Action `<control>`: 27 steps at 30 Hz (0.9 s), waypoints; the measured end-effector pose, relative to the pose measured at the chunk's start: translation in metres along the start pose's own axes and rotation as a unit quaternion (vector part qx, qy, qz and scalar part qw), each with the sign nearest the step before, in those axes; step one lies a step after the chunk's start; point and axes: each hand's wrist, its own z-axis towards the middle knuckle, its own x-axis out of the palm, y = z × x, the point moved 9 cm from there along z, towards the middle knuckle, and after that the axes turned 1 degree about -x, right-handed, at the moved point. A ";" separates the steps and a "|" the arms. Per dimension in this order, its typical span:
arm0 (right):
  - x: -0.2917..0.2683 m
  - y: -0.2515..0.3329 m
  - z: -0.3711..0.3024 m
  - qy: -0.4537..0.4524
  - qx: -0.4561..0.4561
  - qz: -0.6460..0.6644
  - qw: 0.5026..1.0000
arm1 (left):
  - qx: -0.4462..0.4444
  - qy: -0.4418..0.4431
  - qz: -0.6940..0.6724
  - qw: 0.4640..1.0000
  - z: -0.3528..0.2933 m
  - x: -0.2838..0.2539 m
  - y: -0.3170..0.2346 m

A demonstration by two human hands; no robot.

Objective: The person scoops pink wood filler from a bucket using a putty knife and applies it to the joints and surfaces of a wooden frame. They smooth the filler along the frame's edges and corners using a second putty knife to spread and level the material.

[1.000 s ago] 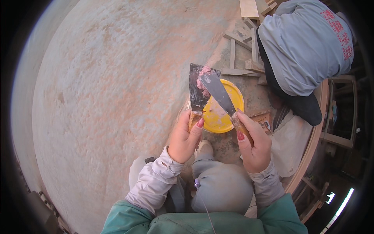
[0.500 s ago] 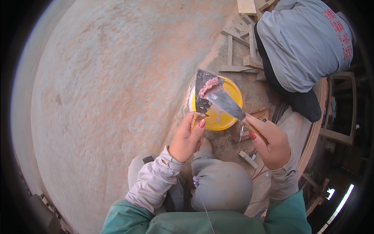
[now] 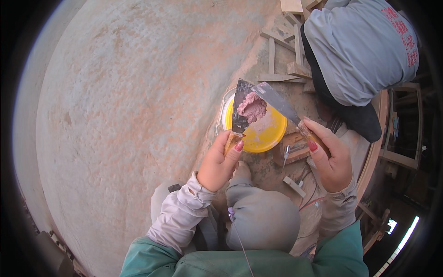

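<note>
Hiding part of the yellow disc [image 3: 272, 134] are two scrapers [image 3: 238, 123].

Right scraper [image 3: 288, 110]: blade [image 3: 279, 102] of smooth metal, faintly glossy; handle [image 3: 314, 136] of worn wood. Left scraper [image 3: 236, 122]: smeared, scuffed metal blade, wooden handle. Pink paste [image 3: 252, 108]: matt, lumpy. Round yellow lid [image 3: 276, 133]: smooth plastic, streaked. Broad pale surface [image 3: 134, 115]: matt, rough. Sleeves [image 3: 180, 220] and co-worker's grey top [image 3: 357, 55]: creased, matt cloth. Timber pieces [image 3: 281, 78]: bare, unpolished wood.
</note>
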 end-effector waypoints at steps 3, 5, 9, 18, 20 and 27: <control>-0.002 0.016 0.006 0.050 -0.031 -0.090 0.994 | 0.086 -0.011 0.072 0.994 0.002 0.001 -0.010; -0.004 0.016 0.006 0.083 -0.010 -0.162 0.983 | 0.059 -0.020 0.072 0.995 0.003 -0.002 -0.005; -0.001 0.022 0.002 0.083 -0.051 -0.223 0.970 | 0.001 -0.011 0.033 0.999 0.003 -0.004 0.001; 0.022 0.005 0.011 0.124 -0.039 -0.175 0.976 | -0.035 0.001 -0.056 0.998 0.004 0.002 0.006; 0.007 0.001 0.023 0.093 -0.050 -0.059 0.993 | -0.050 0.026 -0.079 0.995 0.007 0.003 0.006; 0.017 -0.068 -0.019 0.072 0.293 0.415 0.859 | -0.068 0.078 -0.191 0.976 0.008 0.011 0.000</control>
